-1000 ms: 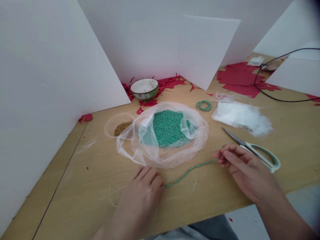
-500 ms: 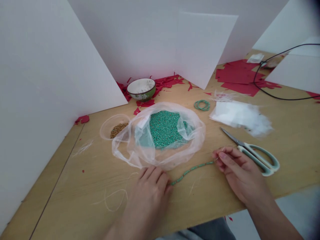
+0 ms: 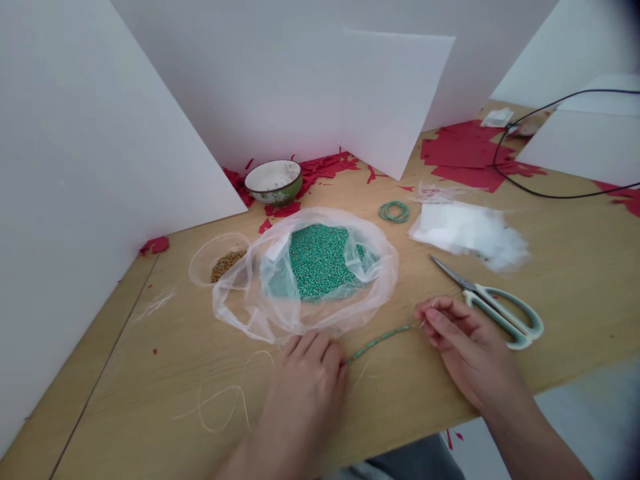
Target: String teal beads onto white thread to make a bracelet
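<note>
A short strand of green beads (image 3: 381, 339) lies on the wooden table (image 3: 575, 280) between my hands. My right hand (image 3: 463, 343) pinches the strand's right end, fingers closed. At the strand's left end my left hand (image 3: 305, 387) rests on the table, its fingers curled over the thread. A loose pale thread (image 3: 225, 400) loops away to the left of that hand. Just beyond the strand sits an open clear plastic bag (image 3: 305, 273) holding a heap of green beads (image 3: 317, 260).
Scissors with pale green handles (image 3: 493, 307) lie right of my right hand. White plastic (image 3: 467, 233), a green bead ring (image 3: 394, 212), a clear dish of brown beads (image 3: 220, 260), a bowl (image 3: 274, 180), red paper scraps (image 3: 465, 157), a black cable (image 3: 550, 193) and white boards (image 3: 100, 153) surround the area.
My left hand has slid right along the strand, so less bead length shows between my hands. More loose thread now trails out to its left. The view has shifted slightly.
</note>
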